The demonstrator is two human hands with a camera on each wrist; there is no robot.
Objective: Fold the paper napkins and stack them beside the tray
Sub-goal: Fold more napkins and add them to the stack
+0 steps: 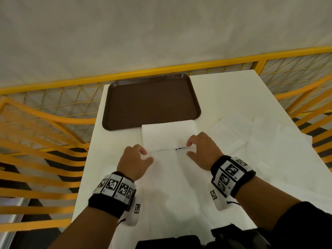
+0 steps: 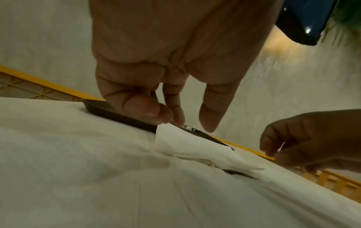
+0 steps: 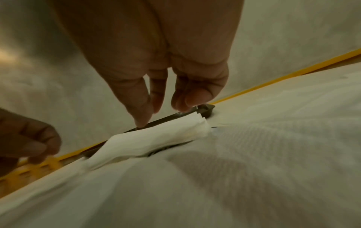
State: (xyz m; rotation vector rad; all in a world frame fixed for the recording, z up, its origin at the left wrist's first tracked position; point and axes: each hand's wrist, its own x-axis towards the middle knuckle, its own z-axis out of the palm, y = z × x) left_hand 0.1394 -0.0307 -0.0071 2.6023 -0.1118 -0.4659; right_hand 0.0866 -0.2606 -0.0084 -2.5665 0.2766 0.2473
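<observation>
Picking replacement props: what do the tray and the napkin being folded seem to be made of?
Tray: likely moulded plastic, brown, matte with a faint sheen, rounded raised rim. Napkin: thin white tissue paper, soft and creased; it bends limply where the left hand pinches it.

head: above, looking down | wrists: close, low, forward | shared: tray (image 1: 150, 103) edge

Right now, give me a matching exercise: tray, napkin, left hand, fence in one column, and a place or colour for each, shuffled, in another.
Things:
1. tray
2. napkin
3. left hand
4. fence

Descriptions:
A. yellow, around the table
B. brown, at the table's far end
C. pinching the napkin's near left corner
D. white, folded, far edge lying over the tray's near rim

Pairs: 1-B, 2-D, 3-C, 4-A
</observation>
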